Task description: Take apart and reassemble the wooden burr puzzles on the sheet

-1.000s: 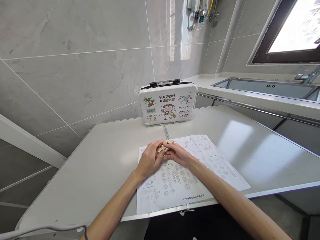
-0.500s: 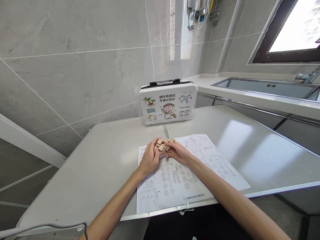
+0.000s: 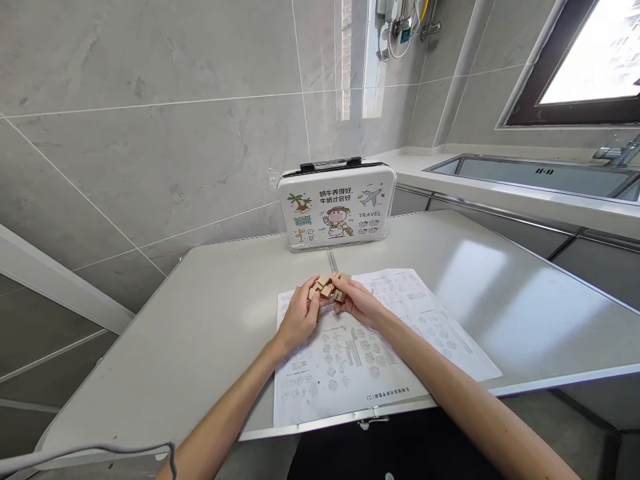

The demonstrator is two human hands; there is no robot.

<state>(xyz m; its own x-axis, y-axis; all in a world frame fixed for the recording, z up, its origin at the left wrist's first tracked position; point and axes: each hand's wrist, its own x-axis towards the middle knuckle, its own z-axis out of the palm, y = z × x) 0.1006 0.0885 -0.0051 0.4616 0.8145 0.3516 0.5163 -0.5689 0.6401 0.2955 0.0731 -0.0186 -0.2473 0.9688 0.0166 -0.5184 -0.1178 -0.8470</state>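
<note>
Between both hands is a cluster of small light-wood blocks [image 3: 327, 289], which looks like a wooden puzzle; one block at the right bears a dark mark. My left hand [image 3: 301, 315] closes around the left side of the cluster, thumb at the front. From the right, my right hand [image 3: 358, 300] grips it with the thumb on top and fingers underneath. The hands hide part of the puzzle's outline. Beneath them lies a large printed sheet [image 3: 395, 393] covered with small line diagrams and text.
A white case [image 3: 340, 200] with a cartoon cow and a black handle stands at the table's back edge against the tiled wall. The grey table [image 3: 215, 313] has a metal rim. A cable [image 3: 100, 449] crosses the lower left. A sink [image 3: 525, 175] lies at the right.
The blocks have turned slightly in my hands, and the marked block now shows more at the right. My right fingers have shifted a little; both hands stay over the sheet.
</note>
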